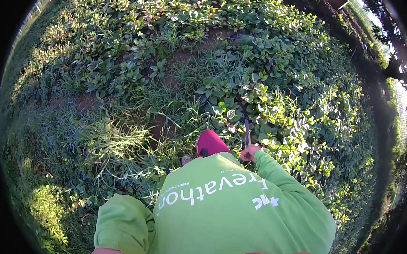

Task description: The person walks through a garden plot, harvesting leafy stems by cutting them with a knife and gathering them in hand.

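Observation:
My right hand point(249, 152) is closed around the near end of a long-bladed knife point(247, 129), its dark, narrow blade pointing away from me. The far end of the blade goes in among broad-leaved plants point(259, 100) and is partly hidden. At the lower left, a green sleeve point(123, 223) covers my left arm, with bare skin below its cuff; my left hand does not show. Beside my right hand is a knee in dark pink cloth point(210, 143).
Tufts of long grass point(116, 139) grow to the left and ahead. Patches of bare brown soil point(160, 125) show between the plants. Dense leafy rows spread toward the back and right. A dark tree trunk point(392, 71) stands at the far right edge.

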`<action>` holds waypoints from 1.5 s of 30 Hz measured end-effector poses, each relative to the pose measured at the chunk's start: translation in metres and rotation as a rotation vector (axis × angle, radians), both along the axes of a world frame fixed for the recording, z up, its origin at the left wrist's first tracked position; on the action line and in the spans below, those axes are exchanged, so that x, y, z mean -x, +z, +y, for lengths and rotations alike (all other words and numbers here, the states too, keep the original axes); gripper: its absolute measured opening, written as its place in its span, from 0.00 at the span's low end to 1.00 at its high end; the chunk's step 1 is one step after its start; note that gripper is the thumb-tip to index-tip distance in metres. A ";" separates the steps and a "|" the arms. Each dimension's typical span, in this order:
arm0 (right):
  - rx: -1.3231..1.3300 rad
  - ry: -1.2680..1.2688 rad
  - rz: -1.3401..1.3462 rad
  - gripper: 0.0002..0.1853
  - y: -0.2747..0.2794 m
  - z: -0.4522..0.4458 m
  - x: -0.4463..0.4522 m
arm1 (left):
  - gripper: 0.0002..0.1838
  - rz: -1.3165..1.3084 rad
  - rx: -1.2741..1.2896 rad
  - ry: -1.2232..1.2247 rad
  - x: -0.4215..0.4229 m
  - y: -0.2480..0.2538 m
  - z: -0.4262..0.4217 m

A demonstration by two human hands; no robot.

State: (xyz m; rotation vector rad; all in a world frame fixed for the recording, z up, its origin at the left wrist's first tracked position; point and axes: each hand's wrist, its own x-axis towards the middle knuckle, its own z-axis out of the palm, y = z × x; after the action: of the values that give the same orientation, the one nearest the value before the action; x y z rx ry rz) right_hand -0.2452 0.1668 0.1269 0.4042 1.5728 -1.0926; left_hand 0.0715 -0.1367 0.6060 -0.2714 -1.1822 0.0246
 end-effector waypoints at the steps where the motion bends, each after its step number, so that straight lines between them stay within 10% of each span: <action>1: -0.051 -0.026 -0.044 0.14 -0.014 0.014 0.002 | 0.17 -0.006 0.011 -0.010 0.017 -0.008 -0.009; 4: -0.368 -0.095 -0.081 0.06 -0.051 0.053 0.009 | 0.16 0.023 -0.756 -1.130 0.070 -0.045 -0.034; 6: -0.506 0.643 0.010 0.29 -0.042 0.054 0.036 | 0.11 -0.689 -0.777 -1.198 0.140 -0.071 -0.055; 7: -0.175 1.043 0.034 0.08 -0.139 0.108 0.060 | 0.12 -1.105 -0.634 -1.446 0.169 -0.068 -0.073; 9: -0.400 0.276 -0.159 0.07 -0.158 0.102 0.072 | 0.15 -1.055 -0.520 -1.847 0.233 -0.081 -0.054; 12: -0.338 -0.205 -0.126 0.09 -0.146 0.032 0.114 | 0.11 -1.050 -0.299 -2.085 0.311 -0.071 -0.053; 20: -0.048 -0.423 -0.003 0.18 -0.135 -0.152 0.281 | 0.12 -0.970 -0.391 -2.891 0.470 -0.061 -0.116; 25: -0.138 -0.131 0.172 0.21 -0.087 -0.259 0.360 | 0.12 -1.229 -0.353 -2.951 0.566 -0.056 -0.190; 31: -0.072 -0.668 0.165 0.20 -0.126 -0.307 0.389 | 0.10 -0.982 0.055 -3.105 0.675 -0.110 -0.221; 38: -0.359 -0.468 0.020 0.18 -0.142 -0.338 0.413 | 0.10 -1.580 0.014 -3.218 0.820 -0.116 -0.444; 45: -0.410 -0.009 0.148 0.16 -0.260 -0.298 0.511 | 0.06 -1.299 -1.288 -2.374 0.946 -0.344 -0.618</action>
State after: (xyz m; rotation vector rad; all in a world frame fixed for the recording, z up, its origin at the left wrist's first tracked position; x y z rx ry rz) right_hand -0.7565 -0.1310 -0.1333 0.6149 1.9341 -0.8164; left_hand -0.8741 -0.7550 0.2621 -0.3437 -1.0182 -3.2007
